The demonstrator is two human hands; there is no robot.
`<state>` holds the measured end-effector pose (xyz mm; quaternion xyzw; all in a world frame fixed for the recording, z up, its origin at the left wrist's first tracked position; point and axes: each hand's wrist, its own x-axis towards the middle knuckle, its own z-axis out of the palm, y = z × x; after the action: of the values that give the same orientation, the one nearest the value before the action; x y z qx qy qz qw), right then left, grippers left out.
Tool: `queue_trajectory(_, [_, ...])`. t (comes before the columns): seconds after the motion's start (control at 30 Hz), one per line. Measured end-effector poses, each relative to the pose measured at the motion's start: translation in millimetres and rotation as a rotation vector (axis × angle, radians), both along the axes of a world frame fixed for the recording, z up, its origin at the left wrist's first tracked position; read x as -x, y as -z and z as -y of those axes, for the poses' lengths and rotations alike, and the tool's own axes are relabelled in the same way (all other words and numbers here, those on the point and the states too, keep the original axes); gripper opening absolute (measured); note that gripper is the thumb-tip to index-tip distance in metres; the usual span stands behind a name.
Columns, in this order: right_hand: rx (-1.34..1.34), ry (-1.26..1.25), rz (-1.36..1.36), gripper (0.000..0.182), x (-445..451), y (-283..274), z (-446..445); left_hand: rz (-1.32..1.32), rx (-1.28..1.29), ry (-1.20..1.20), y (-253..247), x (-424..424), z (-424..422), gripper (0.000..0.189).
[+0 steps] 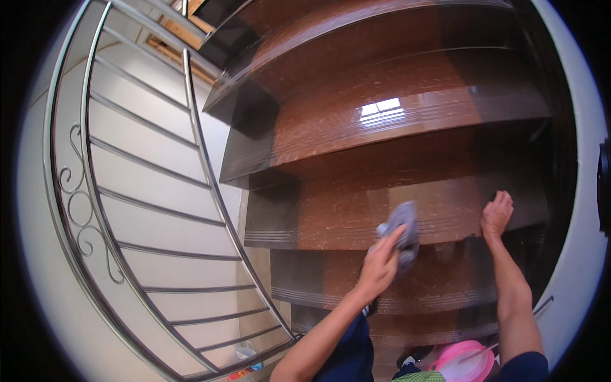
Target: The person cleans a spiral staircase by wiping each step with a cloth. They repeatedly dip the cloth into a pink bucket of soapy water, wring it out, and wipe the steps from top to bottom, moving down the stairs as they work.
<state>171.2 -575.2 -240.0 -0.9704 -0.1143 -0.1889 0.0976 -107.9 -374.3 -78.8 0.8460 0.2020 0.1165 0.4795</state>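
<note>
My left hand [382, 265] grips a bunched grey cloth [405, 238], slightly blurred, held in front of the edge of a stair tread. Part of the cloth is hidden behind my fingers. To the right, my right hand [496, 214] rests on the dark right-hand end of the same polished tread [343, 210], with no object visible in it. The stairs are reddish-brown in the middle with dark bands at both ends, and grooved lines run along their front edges.
A stainless-steel railing [217, 186] with scrollwork bounds the stairs on the left. The white wall [592, 267] runs along the right. A pink basin [484, 355] sits low at the bottom right, near my shoe [420, 354]. More steps rise above.
</note>
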Motion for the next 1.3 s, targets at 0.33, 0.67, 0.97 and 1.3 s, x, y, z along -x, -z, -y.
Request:
queue_trajectory(0.33, [-0.137, -0.045, -0.006, 0.031, 19, -8, -5, -0.128, 0.19, -0.275, -76, 109, 64, 0.046])
queue_trajectory(0.67, [-0.075, -0.001, 0.041, 0.026, 5, 12, 4, -0.088, -0.239, -0.043, -77, 14, -24, 0.054])
queue_trajectory(0.97, [-0.122, -0.015, 0.004, 0.038, 14, -1, -2, -0.367, -0.112, 0.5, -35, 212, 77, 0.027])
queue_trajectory(1.3, [-0.083, 0.062, -0.498, 0.076, 161, -48, -206, -0.064, -0.202, 0.13, -105, 213, -3, 0.041])
